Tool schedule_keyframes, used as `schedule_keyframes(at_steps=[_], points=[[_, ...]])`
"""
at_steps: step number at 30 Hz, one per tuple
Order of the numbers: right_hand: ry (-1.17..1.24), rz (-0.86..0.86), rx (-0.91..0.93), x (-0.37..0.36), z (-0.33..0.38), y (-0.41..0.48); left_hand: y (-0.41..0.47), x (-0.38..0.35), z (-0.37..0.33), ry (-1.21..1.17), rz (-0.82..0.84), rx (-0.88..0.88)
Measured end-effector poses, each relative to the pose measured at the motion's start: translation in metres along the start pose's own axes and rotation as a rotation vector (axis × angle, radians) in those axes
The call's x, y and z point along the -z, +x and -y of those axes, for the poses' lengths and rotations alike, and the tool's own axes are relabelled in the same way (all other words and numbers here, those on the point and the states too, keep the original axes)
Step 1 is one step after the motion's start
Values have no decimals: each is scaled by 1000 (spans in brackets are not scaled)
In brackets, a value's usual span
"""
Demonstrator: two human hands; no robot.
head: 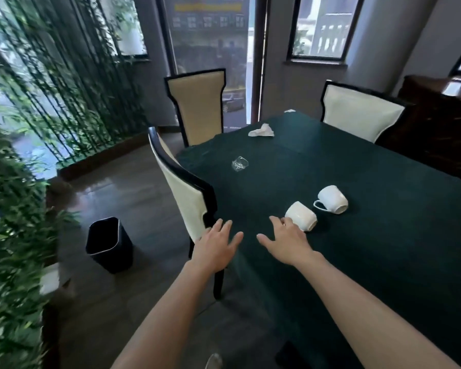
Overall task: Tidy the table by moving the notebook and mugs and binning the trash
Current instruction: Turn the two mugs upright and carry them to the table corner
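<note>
Two white mugs lie on their sides on the dark green tablecloth (383, 249). The nearer mug (302, 215) rests just past the fingertips of my right hand (285, 242), which is open, palm down, fingers touching or almost touching it. The farther mug (333, 199) lies to its right, handle toward me. My left hand (216, 246) hovers open over the table's left edge, holding nothing. A crumpled clear plastic wrapper (239, 163) lies mid-table. A crumpled white tissue (261, 131) lies farther back, and another white scrap (289, 111) sits at the far edge. No notebook is in view.
A black waste bin (108, 245) stands on the floor left of the table. Three chairs surround the table: one at the left side (183, 193), one at the far left corner (198, 107), one at the far right (362, 111). Bamboo plants line the left. A dark cabinet (437, 123) stands at right.
</note>
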State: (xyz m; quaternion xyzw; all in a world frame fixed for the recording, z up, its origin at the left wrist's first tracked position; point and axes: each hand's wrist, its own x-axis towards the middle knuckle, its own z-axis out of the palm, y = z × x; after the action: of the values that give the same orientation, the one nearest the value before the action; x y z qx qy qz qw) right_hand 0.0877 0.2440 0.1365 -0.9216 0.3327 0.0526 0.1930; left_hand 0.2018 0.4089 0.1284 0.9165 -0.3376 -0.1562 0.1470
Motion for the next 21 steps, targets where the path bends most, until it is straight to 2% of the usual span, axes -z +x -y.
schedule_keyframes(at_steps=[9,15,21], points=[[87,-57,-210,0,25,54,97,10,21,-145,123,-126],[102,-64,-356,-5,0,71,137,-14,8,-181,279,-166],[37,-46,-421,-11,-37,96,170,-45,-24,-263,398,-149]])
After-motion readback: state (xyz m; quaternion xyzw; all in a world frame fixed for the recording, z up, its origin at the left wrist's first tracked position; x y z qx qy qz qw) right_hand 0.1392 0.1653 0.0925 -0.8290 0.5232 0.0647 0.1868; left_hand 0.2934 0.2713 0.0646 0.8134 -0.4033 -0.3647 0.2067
